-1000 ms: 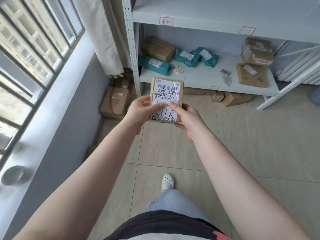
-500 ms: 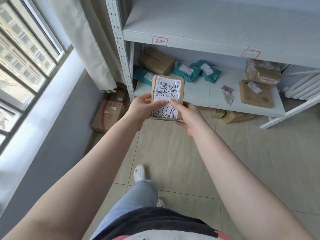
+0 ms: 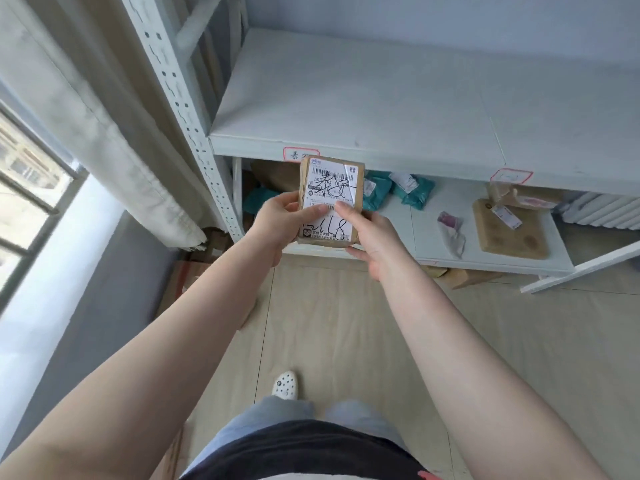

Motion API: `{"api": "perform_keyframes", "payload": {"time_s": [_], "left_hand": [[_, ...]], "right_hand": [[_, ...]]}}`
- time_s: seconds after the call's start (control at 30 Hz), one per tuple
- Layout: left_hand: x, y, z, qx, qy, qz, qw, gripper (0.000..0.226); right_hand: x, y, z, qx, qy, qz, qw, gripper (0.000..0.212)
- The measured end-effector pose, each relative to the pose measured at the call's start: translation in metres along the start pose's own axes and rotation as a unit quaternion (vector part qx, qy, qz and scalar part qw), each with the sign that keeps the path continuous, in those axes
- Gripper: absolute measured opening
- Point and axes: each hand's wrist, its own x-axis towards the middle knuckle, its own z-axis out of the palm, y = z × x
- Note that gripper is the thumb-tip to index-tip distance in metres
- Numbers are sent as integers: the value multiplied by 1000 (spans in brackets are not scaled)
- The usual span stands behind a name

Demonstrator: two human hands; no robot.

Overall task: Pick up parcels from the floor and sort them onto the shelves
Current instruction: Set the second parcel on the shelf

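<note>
I held the small brown parcel (image 3: 330, 202) upright in front of the shelf (image 3: 346, 105), my left hand (image 3: 280, 220) and right hand (image 3: 370, 237) both closed around its sides, thumbs pressing its white label (image 3: 329, 188).

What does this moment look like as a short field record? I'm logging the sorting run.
held item: brown parcel, label facing camera
left hand: grips parcel's left edge
right hand: grips parcel's right edge, thumb on label
upper shelf: bare where visible
lower shelf: teal bags, flat brown parcel, small pouch
shelf tags: red-bordered tag just above the parcel
floor: boxes under shelf
</note>
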Motion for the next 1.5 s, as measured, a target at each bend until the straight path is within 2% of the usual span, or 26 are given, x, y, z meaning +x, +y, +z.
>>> {"api": "perform_keyframes", "payload": {"time_s": [0.2,0.33,0.47,0.53,0.63,0.67,0.8,1.0,1.07,1.17,1.2,1.37,1.5], "left_hand": [[88,40,11,-1,-4,-4,1000,41],[141,63,26,-18,-8,-3,1000,36],[194,85,41,-32,17,12,999,28],[217,97,49,-40,31,15,999,38],[246,113,58,-58,64,2,996,78],[256,117,60,-63,70,3,995,83],[290,133,66,-63,85,5,994,64],[341,150,70,-17,86,-5,996,43],[356,155,72,7,90,-3,996,46],[374,162,72,29,85,-6,996,76],[378,164,71,40,80,-5,996,80],[403,160,63,38,60,-2,997,72],[418,155,62,26,64,2,998,63]], "right_hand": [[74,-52,-7,-4,15,-4,1000,20],[123,-85,-15,-12,14,-9,1000,12],[175,-119,-25,-29,-2,-17,999,14],[198,-136,-30,-41,-4,-19,999,15],[224,-162,-33,-38,-22,-24,999,12],[232,-169,-34,-38,-25,-29,999,14],[268,-189,-29,-43,-23,-32,998,18],[328,-197,-19,-59,29,-27,997,21],[346,-199,-15,-69,48,-34,996,25],[370,-204,-10,-85,58,-43,994,32],[377,-204,-9,-91,56,-49,993,33],[404,-200,-6,-96,36,-76,992,30],[418,-192,-2,-87,29,-93,992,36]]}}
